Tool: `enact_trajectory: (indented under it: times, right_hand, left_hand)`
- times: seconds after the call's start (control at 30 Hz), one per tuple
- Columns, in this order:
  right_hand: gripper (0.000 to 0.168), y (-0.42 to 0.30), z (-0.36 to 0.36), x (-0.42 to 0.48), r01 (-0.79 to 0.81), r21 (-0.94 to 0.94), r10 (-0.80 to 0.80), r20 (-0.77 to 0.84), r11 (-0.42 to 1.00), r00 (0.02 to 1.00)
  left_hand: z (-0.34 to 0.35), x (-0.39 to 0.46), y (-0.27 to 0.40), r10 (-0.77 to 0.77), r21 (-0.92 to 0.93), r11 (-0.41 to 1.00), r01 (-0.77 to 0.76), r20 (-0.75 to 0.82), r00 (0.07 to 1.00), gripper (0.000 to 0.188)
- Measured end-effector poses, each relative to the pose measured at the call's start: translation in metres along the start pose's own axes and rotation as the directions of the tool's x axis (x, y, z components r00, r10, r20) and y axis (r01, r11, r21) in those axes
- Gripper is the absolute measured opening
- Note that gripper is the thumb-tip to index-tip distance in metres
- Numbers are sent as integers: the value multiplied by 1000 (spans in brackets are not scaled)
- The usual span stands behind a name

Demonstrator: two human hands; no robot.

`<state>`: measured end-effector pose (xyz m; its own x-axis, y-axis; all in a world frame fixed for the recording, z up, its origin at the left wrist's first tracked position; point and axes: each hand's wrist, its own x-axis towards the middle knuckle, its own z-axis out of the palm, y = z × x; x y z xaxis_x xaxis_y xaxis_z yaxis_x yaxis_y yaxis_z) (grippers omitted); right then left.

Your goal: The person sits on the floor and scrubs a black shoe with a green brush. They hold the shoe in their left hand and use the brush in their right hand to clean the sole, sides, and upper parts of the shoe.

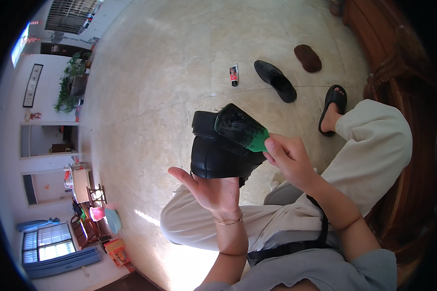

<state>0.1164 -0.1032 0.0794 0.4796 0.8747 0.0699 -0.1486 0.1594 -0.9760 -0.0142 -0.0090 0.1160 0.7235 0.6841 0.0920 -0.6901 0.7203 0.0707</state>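
A black leather shoe (pixel 218 156) is propped up on my left hand (pixel 218 192), whose fingers go inside its opening while the thumb sticks out to the side. My right hand (pixel 289 158) grips the green end of a brush (pixel 242 129) with a black-stained back. The brush lies against the shoe near its heel and sole edge. Its bristles are mostly hidden, with a few showing at the far edge. On the floor beyond are a small red, black and white tube (pixel 234 75), the other black shoe (pixel 275 80) and a brown insole (pixel 307 58).
My foot in a black slide sandal (pixel 333 109) rests on the floor at the right, beside carved wooden furniture (pixel 393 91). Along the far left wall stand a green basin (pixel 113 220), a pink bucket (pixel 97 213), a red box (pixel 117 252) and a potted plant (pixel 67 87).
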Motion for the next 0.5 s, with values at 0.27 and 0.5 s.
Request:
enact_trajectory:
  times: [0.27, 0.5]
  right_hand:
    - [39, 58, -17, -45, -227, 19, 228, -137, 974, 964]
    - [35, 10, 9, -7, -3, -89, -5, -84, 996, 996]
  left_hand:
    - [-11, 4, 17, -41, -80, 996, 43, 30, 999, 76]
    - [-9, 3, 4, -20, -63, 998, 15, -76, 997, 77]
